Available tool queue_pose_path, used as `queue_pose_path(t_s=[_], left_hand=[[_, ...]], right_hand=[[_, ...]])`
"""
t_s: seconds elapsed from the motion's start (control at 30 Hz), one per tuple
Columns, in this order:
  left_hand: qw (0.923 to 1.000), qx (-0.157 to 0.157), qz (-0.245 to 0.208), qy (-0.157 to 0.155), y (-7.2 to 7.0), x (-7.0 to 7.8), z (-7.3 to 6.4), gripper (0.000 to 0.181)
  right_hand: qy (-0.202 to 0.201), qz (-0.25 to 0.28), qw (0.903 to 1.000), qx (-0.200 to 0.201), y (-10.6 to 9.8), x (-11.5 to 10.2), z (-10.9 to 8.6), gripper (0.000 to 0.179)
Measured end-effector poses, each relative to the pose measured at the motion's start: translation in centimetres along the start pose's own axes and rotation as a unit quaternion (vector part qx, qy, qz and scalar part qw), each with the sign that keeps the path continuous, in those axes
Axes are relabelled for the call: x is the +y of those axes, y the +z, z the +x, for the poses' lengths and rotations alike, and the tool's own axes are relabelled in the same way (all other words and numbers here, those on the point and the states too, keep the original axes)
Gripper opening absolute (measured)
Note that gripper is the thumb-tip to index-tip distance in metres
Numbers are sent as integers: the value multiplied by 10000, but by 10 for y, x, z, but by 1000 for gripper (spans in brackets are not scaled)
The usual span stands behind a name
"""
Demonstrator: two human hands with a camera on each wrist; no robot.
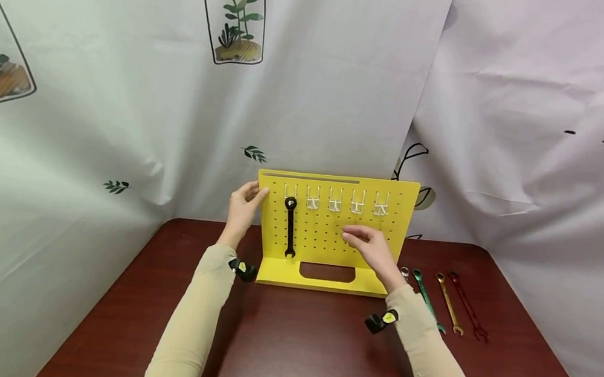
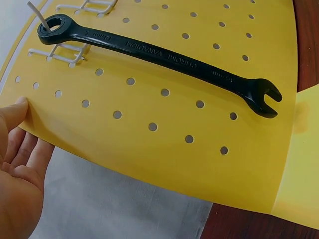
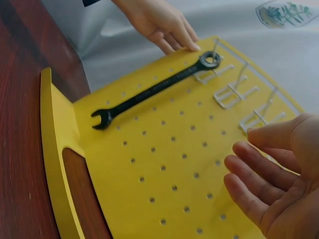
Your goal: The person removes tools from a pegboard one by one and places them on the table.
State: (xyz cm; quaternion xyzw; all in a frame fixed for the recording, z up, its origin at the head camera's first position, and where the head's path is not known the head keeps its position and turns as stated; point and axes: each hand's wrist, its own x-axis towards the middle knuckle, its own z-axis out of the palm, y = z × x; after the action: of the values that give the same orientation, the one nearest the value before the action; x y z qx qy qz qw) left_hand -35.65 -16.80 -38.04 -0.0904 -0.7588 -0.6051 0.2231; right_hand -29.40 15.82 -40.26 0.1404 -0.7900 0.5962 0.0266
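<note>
A yellow pegboard [image 1: 384, 239] stands on the table. My left hand [image 1: 241, 212] grips its upper left edge, thumb on the front face and fingers behind, as the left wrist view shows. A black combination wrench [image 2: 164, 59] hangs by its ring end from the leftmost white hook, open end down. My right hand [image 1: 371, 248] is in front of the board's right half, below the hooks, fingers loosely bent and holding nothing. In the right wrist view, its thumb and fingers [image 3: 254, 184] are apart, close to a white hook [image 3: 256, 119].
To the right of the board lie a silver wrench [image 1: 405, 272], a green wrench [image 1: 425, 292], a gold wrench [image 1: 449, 302] and a red wrench [image 1: 467, 304] on the dark red table [image 1: 308, 347]. A printed white curtain [image 1: 333, 94] hangs behind. The board's base has a cutout.
</note>
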Motion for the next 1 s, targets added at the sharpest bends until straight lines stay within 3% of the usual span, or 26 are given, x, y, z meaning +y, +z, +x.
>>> queue_pose_path(t_s=[0.73, 1.0], left_hand=[[9996, -14, 278, 62, -1, -4, 0, 50], [9995, 18, 298, 113, -1, -2, 0, 48]], right_hand=[[4, 328, 9988, -373, 63, -13, 40, 37], [-187, 56, 9990, -405, 79, -8, 50, 34]])
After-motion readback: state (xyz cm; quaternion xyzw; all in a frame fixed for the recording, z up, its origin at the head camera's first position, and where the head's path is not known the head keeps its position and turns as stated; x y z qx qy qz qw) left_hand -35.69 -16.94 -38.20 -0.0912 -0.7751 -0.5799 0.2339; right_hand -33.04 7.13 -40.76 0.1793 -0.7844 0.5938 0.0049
